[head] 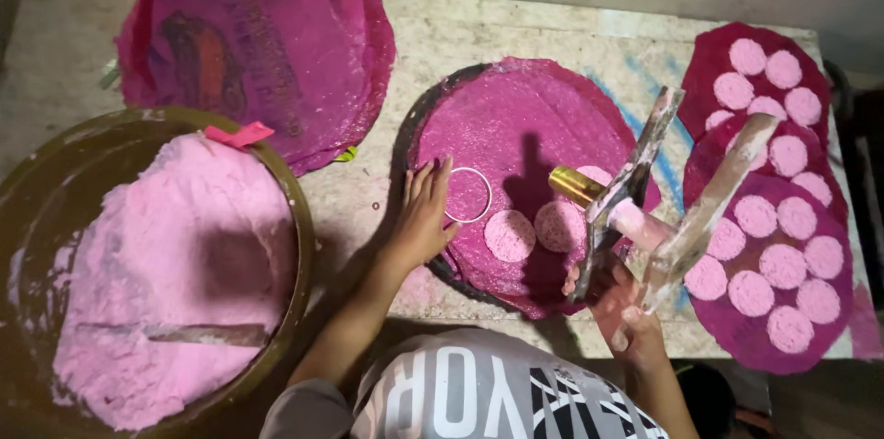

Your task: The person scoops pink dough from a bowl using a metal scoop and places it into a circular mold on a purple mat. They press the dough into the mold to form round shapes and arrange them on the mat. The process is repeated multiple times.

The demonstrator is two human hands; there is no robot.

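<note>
My left hand (422,216): flat, released, beside white ring (468,194), mid-counter. My right hand (626,310): grip grasping metal press (645,209), front edge.

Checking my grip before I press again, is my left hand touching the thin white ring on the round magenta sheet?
Touching. The head view shows the left hand with its fingertips on the thin white ring's left edge.

Stack of magenta sheets (267,34), tub (299,218) of pink powder (166,264).
</note>
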